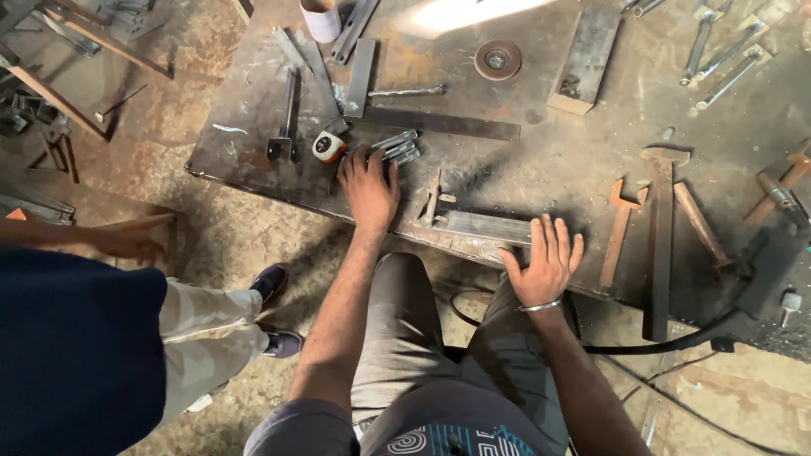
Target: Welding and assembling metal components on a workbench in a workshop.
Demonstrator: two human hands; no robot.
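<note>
A small bundle of short grey metal bars (397, 145) is seen lying on the steel workbench (541, 156), just beyond the fingertips of the left hand (369, 187); its long axis runs slantwise, rising toward the right and away from the body. The left hand is laid flat with the fingers spread and released, their tips touching or all but touching the near ends of the bars, so nothing is gripped. A tape measure (329, 147) with an orange-and-white case is found just to the left of those fingertips. The right hand (547, 260) is pressed open at the near edge of the bench, fingers splayed, its tips beside the end of a flat steel strip (481, 225); it lies well apart from the bundle, so the left hand is the nearer one. Further out, a grinding disc (498, 60), a hammer (658, 241) and several spanners (722, 46) are scattered over the scorched, dusty plate. Beyond the bench a bare concrete floor is shown, where another person's leg and shoe (269, 283) stand at the left.
</note>
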